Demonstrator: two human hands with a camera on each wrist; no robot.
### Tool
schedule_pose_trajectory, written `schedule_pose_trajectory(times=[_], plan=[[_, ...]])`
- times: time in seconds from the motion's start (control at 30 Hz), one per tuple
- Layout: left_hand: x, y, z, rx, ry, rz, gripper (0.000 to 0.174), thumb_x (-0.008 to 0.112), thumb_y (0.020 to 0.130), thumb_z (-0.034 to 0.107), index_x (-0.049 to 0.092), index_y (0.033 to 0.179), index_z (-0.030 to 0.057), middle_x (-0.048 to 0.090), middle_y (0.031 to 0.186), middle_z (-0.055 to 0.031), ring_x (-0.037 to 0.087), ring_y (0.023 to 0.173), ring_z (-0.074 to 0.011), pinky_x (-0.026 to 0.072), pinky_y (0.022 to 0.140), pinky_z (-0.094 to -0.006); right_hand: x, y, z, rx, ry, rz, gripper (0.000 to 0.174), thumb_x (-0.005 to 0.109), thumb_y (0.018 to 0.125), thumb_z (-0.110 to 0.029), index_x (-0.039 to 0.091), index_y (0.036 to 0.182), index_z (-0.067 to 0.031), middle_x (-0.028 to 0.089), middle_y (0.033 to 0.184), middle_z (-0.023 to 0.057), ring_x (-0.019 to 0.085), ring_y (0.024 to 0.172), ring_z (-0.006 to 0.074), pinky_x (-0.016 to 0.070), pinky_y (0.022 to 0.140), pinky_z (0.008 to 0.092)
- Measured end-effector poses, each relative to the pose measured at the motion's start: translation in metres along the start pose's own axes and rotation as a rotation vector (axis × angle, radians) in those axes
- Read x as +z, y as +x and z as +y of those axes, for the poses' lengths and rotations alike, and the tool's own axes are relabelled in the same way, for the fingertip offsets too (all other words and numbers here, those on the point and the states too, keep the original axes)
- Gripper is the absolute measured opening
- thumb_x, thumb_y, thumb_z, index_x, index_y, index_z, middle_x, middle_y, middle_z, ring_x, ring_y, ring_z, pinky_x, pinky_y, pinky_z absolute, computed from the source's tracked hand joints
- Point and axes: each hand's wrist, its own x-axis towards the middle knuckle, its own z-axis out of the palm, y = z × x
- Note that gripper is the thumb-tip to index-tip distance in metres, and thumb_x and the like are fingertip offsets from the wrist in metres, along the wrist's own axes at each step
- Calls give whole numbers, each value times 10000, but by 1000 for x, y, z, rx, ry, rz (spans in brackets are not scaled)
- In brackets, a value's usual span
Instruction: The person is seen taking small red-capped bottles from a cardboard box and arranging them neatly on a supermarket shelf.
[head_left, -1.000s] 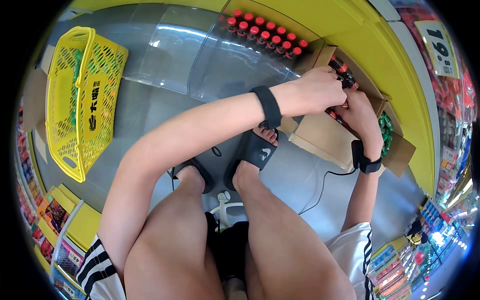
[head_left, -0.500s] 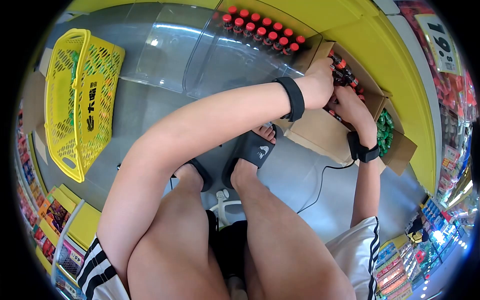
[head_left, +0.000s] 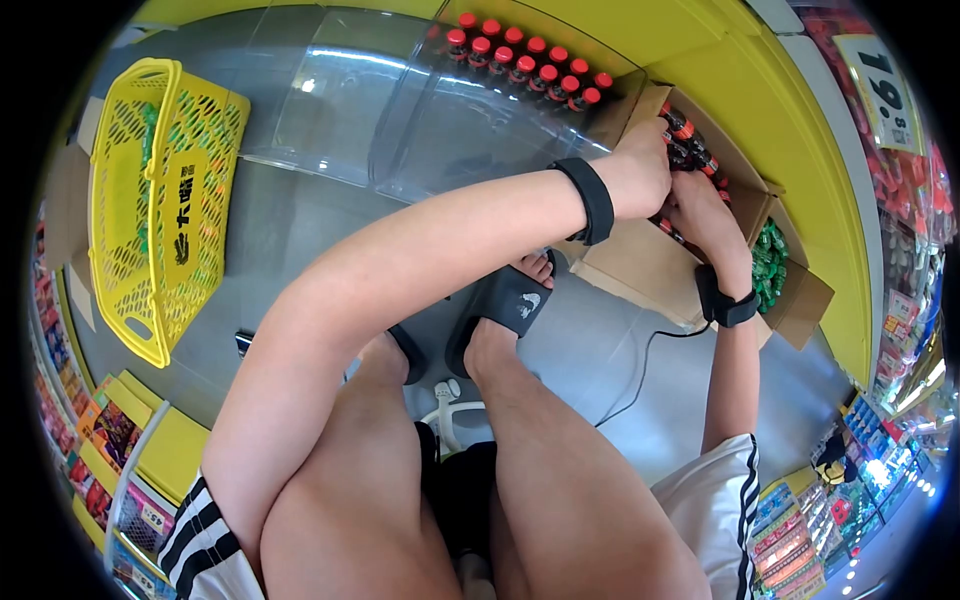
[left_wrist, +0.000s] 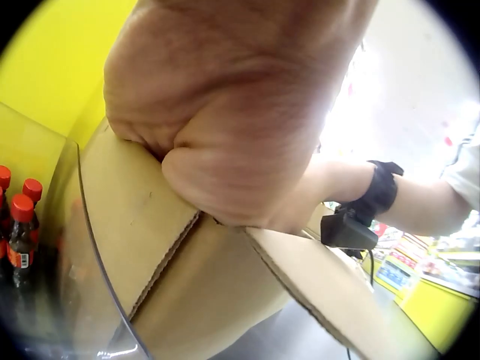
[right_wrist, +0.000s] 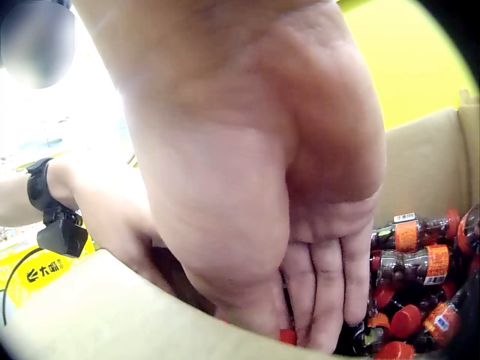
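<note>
In the head view, both hands reach into a cardboard box (head_left: 640, 262) of small dark bottles with red caps (head_left: 706, 160). My left hand (head_left: 642, 170) bends down over the near side; its fingers are hidden, also in the left wrist view, where the palm side (left_wrist: 217, 112) hangs above the cardboard flaps (left_wrist: 135, 210). My right hand (head_left: 706, 212) lies just beside it. In the right wrist view that hand (right_wrist: 255, 165) points down inside the box, a red cap (right_wrist: 287, 336) between thumb and long fingers. More bottles (right_wrist: 414, 266) lie on their sides beyond the fingers.
Rows of red-capped bottles (head_left: 525, 68) stand in a clear plastic bin (head_left: 450, 140) beside the box. Green packets (head_left: 770, 262) fill another box. A yellow basket (head_left: 215, 215) stands at left. A black cable (head_left: 643, 375) hangs from the right wristband.
My left hand has shifted slightly right and tilted downward, its fingers dropping from sight and uncovering bottles in the box. My right hand has moved a little left.
</note>
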Motion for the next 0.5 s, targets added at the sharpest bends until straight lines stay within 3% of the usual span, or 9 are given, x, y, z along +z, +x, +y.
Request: schedule_pose_trajectory(times=[0.07,0.2,0.27,0.4,0.47,0.5], plan=[[-3,0,-1,38,-2,-10,188,657,932,213,820,839,203,813,853,-18,746,888,-169,420,983,-370,-9,-1,-9,94,132,-62,182,760,869,-4,752,1038,62,769,945,258,755,910,428,603,820,480],[-11,-5,-2,97,-4,-28,161,658,928,195,799,871,145,807,841,-38,745,872,-187,429,974,-380,-7,-10,8,51,164,12,203,730,889,32,756,1088,63,780,979,256,777,930,392,604,843,454],[-14,-11,-6,90,-114,68,141,653,925,175,754,870,93,753,751,-25,728,818,-218,445,969,-371,-11,-16,10,105,233,30,247,706,894,66,754,1136,58,783,992,258,792,953,362,605,870,442],[-1,-16,-5,57,-137,234,97,666,905,143,721,897,64,715,758,-36,714,844,-252,466,966,-365,-15,-31,13,162,260,145,253,686,911,86,737,1157,59,786,979,246,798,952,345,608,879,416],[8,-15,-5,23,-251,406,155,691,927,157,696,999,20,725,877,-71,698,963,-270,483,978,-392,-16,-39,14,179,267,149,241,691,937,69,724,1175,53,787,1015,231,796,950,331,605,870,404],[3,-19,-5,17,-249,408,155,691,927,157,696,999,20,725,877,-71,698,963,-270,483,978,-392,-18,-44,8,157,246,266,247,693,948,61,719,1192,43,783,1041,225,792,943,323,602,866,401]])
